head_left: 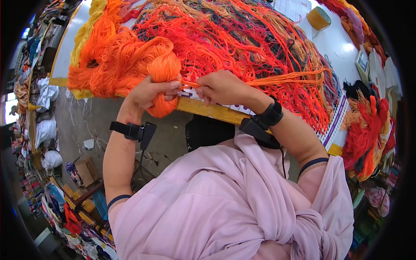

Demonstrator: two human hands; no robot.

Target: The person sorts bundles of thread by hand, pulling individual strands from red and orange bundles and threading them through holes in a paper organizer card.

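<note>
Orange yarn [164, 67], 2 gripping: left hand [148, 92], right hand [223, 86].

On the white table [336, 39], a bulky orange yarn hank [117, 65] lies left of tangled multicoloured yarn [251, 39]. Right of both sits a cylindrical yellow roll [319, 18].

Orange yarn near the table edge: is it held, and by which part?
The left hand grips the orange bundle around its middle; the right hand pinches orange strands just beside it.
</note>
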